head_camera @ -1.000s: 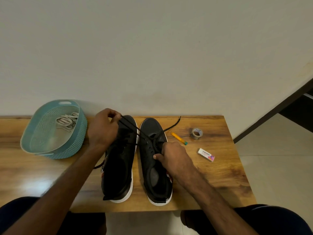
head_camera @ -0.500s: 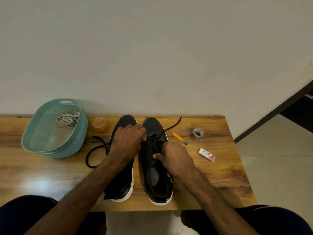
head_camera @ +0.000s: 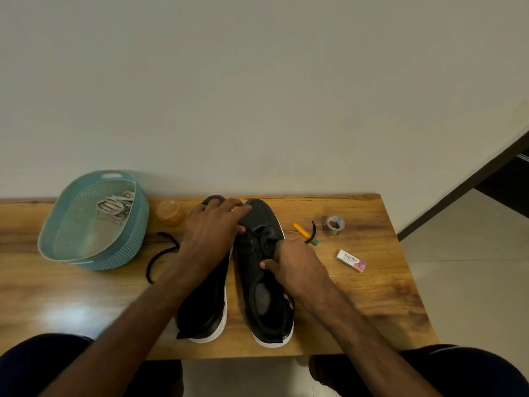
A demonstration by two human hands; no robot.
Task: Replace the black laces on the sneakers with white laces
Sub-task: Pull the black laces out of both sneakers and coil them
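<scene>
both grips on black sneakers, table [head_camera: 372, 296]
right grip [head_camera: 294, 262] clutched the right sneaker [head_camera: 257, 216] at its eyelet side; left grip [head_camera: 211, 227] lay over the left sneaker [head_camera: 206, 305] toe, cannot tell if it pinched anything. black lace [head_camera: 161, 255] trailed left; white laces [head_camera: 116, 206] sat in teal basket [head_camera: 94, 260].

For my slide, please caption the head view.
Left hand and right hand unlace a black sneaker; white laces lie in the basket.
</scene>
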